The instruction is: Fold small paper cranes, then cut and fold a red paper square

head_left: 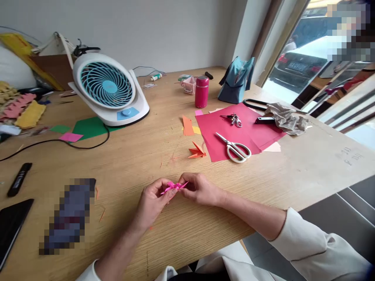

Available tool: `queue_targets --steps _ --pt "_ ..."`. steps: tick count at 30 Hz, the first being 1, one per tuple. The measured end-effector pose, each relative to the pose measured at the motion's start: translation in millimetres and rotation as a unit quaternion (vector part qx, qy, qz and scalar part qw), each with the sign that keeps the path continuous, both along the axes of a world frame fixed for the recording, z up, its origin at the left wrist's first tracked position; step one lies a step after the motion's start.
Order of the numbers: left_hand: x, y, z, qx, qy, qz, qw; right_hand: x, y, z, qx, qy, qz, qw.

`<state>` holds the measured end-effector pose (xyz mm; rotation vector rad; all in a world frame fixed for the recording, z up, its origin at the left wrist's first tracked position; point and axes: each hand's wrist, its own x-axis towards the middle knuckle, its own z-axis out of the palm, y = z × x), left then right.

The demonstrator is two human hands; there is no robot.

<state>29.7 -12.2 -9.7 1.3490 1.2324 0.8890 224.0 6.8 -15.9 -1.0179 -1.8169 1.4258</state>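
A small folded piece of bright pink paper [175,187] with pointed ends is held between my two hands, just above the wooden table. My left hand [154,199] pinches its left side between thumb and fingers. On the opposite side, my right hand [200,190] grips a pointed tip of the same paper with thumb and curled fingers. Beyond my hands lies an orange folded paper piece [197,150] with several spikes. White-handled scissors [236,150] rest on a large red paper sheet [215,132] to the right. Parts of the pink paper are hidden behind my fingers.
A white and blue fan [108,88] stands at back left, its black cord [88,147] crossing the table. A pink flask [201,92], a blue bag [236,80] and keys [235,120] are toward the back right. Orange paper [188,125] and a black marker-like object [19,179] also lie there.
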Motion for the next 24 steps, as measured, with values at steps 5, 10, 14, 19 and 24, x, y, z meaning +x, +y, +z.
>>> queue_targets --steps 5,10,14,19,24 --pt "7 -4 4.4 -0.035 -0.077 0.025 0.996 -1 -3 2 -0.034 0.023 0.008 0.999" --pt "7 -5 5.2 -0.072 -0.125 0.013 0.989 -3 -4 2 -0.029 -0.006 0.005 1.000" --pt "7 -4 1.4 -0.070 -0.123 0.001 0.990 -4 -4 0 -0.022 0.005 0.012 1.000" --pt "6 -2 -5.5 0.002 -0.035 -0.006 0.999 -5 -5 -1 -0.001 -0.023 0.006 1.000" --pt "2 -2 -7.1 0.080 0.034 -0.010 0.996 -7 -9 4 0.040 -0.066 0.000 0.997"
